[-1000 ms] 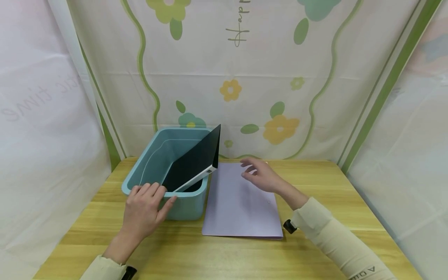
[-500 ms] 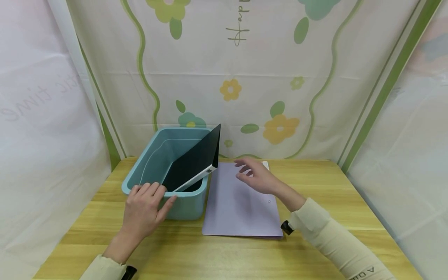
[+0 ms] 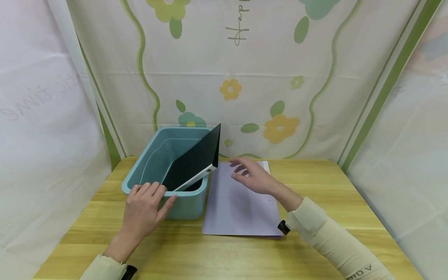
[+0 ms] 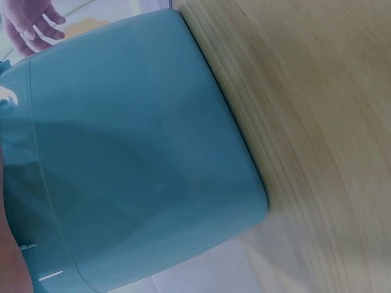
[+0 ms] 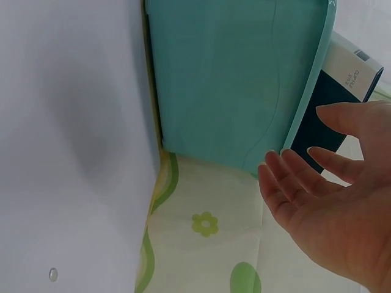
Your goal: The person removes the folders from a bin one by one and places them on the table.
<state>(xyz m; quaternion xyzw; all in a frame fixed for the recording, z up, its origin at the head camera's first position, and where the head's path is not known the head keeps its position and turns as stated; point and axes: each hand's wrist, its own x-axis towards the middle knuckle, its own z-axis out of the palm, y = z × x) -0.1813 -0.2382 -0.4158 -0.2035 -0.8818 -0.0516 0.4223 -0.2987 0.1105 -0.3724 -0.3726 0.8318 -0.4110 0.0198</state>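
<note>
My left hand (image 3: 142, 208) grips the front rim of a blue-green plastic bin (image 3: 187, 206), fingers over the edge and thumb along the outside. Leaning out of the bin over its right rim is a black file folder (image 3: 196, 157) with a white spine; printed letters show on that spine (image 5: 345, 67) in the right wrist view. My right hand (image 3: 255, 177) hovers with loosely bent fingers above a lilac folder (image 3: 241, 217) lying flat to the right of the bin, and holds nothing. The bin wall (image 4: 134, 146) fills most of the left wrist view.
Everything stands on a wooden table (image 3: 224, 256). A white strip (image 3: 266, 166) shows at the lilac folder's far right corner. A flower-printed cloth (image 3: 196, 58) hangs close behind the bin, with further white cloth on both sides.
My right hand has drifted left above the lilac folder toward the bin, uncovering the white strip at its far corner. The left hand, bin and black file folder have stayed put.
</note>
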